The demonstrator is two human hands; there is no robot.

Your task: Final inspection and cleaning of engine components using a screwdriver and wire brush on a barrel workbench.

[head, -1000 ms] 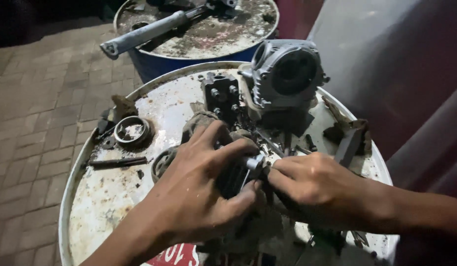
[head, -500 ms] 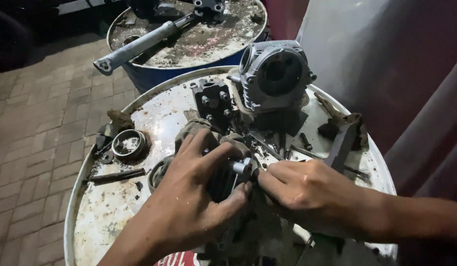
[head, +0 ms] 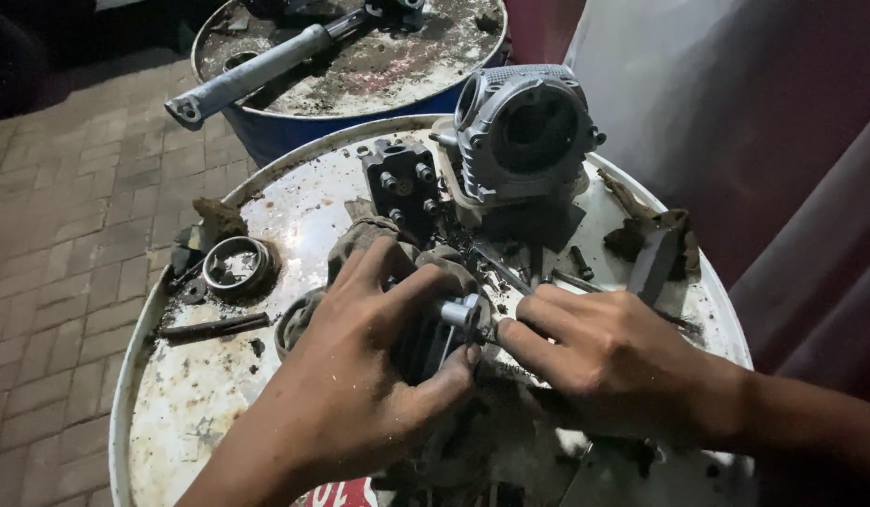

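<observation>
Finned part (head: pixel 426 343): dark, ribbed, lying on a rag at the near middle of the white drum top, under both hands.
Left hand (head: pixel 360 376): clamped over the finned part, fingers spread across its top, thumb hooked under its near edge.
Right hand (head: pixel 609 361): fingertips pinched together on something small at the metal stub.
Stub (head: pixel 461 312): short, silvery, sticking out of the finned part between the two hands.
Progress: stub seated in the part, neither hand let go; by the look of it mid-way, with loose pieces lying unfitted all round.
Rag (head: pixel 379 239): grimy, bunched just beyond the left fingers.
Ring (head: pixel 236 265): round metal piece, well left of the hands.
Block (head: pixel 402 183): black, studded, beyond the rag.
Housing (head: pixel 524 131): grey, cast, round-mouthed, at the far rim.
Drum (head: pixel 186 404): white, rusty, dirt-strewn.
Blue drum (head: pixel 360 66): behind, with a long grey tube (head: pixel 257 75) across it.
Hidden: what the right fingertips hold; most of the finned part under the left palm; near rim cut off by the frame.
</observation>
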